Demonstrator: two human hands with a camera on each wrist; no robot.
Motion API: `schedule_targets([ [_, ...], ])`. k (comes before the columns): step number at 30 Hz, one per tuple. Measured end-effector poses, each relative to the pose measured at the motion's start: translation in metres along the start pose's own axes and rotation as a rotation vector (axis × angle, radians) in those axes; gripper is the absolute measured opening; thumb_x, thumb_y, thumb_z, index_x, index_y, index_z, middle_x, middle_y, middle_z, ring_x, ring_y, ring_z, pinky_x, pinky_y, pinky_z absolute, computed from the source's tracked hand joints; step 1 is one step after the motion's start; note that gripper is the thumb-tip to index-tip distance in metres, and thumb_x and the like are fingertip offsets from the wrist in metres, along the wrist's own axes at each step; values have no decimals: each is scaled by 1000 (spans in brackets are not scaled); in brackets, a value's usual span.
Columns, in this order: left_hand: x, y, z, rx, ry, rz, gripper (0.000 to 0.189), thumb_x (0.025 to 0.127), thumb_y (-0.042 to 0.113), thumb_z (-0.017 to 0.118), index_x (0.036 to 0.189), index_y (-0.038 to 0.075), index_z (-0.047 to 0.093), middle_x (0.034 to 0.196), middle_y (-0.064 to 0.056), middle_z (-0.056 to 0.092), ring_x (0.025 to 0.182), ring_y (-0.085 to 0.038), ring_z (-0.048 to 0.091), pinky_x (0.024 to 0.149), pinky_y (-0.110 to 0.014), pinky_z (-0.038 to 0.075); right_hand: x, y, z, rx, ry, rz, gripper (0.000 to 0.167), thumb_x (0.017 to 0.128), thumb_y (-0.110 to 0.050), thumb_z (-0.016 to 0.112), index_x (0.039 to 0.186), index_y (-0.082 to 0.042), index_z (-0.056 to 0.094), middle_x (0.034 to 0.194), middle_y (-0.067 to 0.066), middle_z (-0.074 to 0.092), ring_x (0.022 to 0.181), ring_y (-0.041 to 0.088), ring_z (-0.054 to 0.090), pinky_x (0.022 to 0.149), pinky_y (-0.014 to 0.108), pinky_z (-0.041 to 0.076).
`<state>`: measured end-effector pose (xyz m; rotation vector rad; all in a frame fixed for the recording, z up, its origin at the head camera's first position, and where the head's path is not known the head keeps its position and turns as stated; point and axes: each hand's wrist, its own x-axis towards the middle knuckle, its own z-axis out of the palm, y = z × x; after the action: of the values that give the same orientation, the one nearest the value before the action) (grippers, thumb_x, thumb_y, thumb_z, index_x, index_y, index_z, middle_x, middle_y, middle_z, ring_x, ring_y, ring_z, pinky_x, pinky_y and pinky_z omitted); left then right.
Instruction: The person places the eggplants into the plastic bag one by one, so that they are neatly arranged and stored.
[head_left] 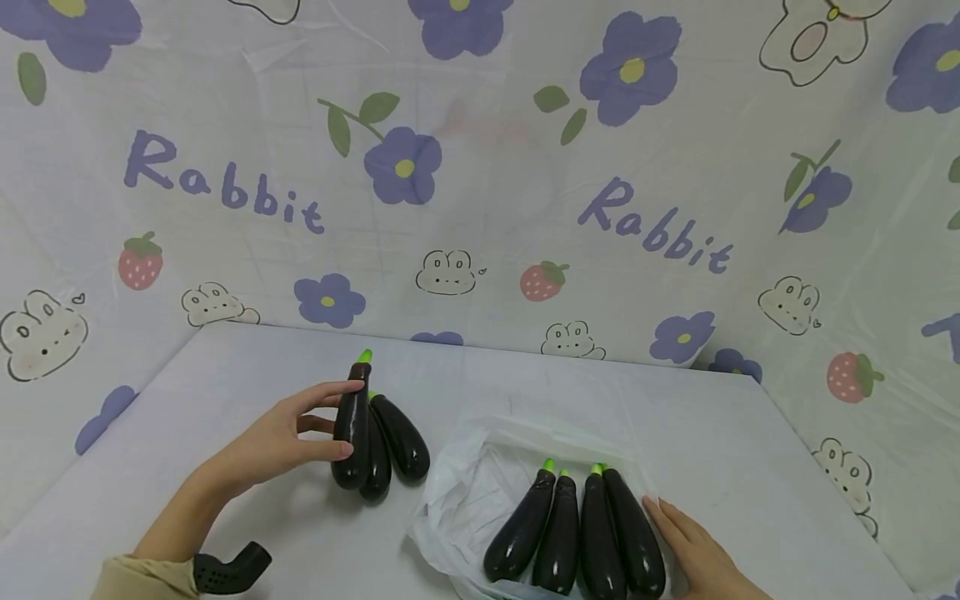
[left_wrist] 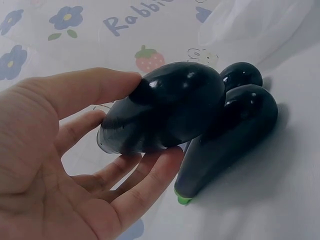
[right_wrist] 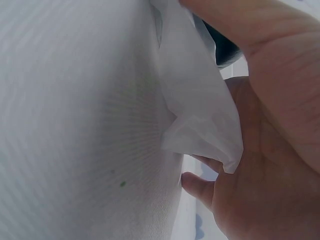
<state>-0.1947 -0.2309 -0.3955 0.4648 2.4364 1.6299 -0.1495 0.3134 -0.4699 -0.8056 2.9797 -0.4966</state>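
My left hand [head_left: 288, 429] grips an eggplant [head_left: 352, 425], its thumb on one side and fingers on the other. The eggplant's green stem points away from me. Just right of it, two more dark eggplants [head_left: 403, 437] lie on the table, the nearer one partly hidden. In the left wrist view the held eggplant [left_wrist: 170, 107] overlaps them. My right hand [head_left: 697, 546] is at the right side of a white plastic bag [head_left: 457, 500], holding its edge. A loose flap of the bag [right_wrist: 200, 100] lies between thumb and fingers. Several eggplants [head_left: 558, 533] lie side by side in the bag.
A white table [head_left: 300, 342] lies under everything. Behind it hangs a pale cloth [head_left: 480, 217] printed with flowers, strawberries and rabbits. A black curved piece [head_left: 232, 568] sits at the left wrist beside the sleeve.
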Motion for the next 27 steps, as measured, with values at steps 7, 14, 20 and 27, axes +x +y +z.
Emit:
schedule_targets([
  [7, 0, 5, 4, 6, -4, 0, 74, 83, 29, 82, 146, 33, 44, 146, -10, 40, 121, -34, 52, 92, -52, 45, 0, 1, 1, -10, 24, -21, 124, 63, -66, 82, 149, 5, 29, 134, 35, 43, 117, 53, 47, 82, 63, 46],
  [14, 0, 7, 6, -8, -18, -4, 73, 83, 28, 82, 146, 33, 45, 146, -5, 41, 122, -34, 51, 90, -46, 48, 0, 1, 1, -10, 10, -1, 123, 62, -64, 84, 146, 8, 31, 135, 35, 42, 117, 54, 47, 82, 64, 46],
  [20, 0, 7, 8, -3, -11, -6, 73, 83, 28, 82, 145, 34, 46, 146, -7, 41, 121, -34, 51, 90, -45, 48, -1, 2, 2, -20, 47, -39, 126, 62, -66, 83, 154, -3, 24, 134, 35, 44, 115, 53, 48, 81, 63, 47],
  [27, 1, 8, 10, 3, -15, -3, 73, 82, 28, 82, 145, 34, 46, 145, -6, 42, 121, -33, 51, 91, -47, 48, -1, 4, 3, -24, 57, -60, 127, 63, -66, 82, 157, -9, 19, 133, 35, 44, 115, 52, 49, 80, 63, 47],
])
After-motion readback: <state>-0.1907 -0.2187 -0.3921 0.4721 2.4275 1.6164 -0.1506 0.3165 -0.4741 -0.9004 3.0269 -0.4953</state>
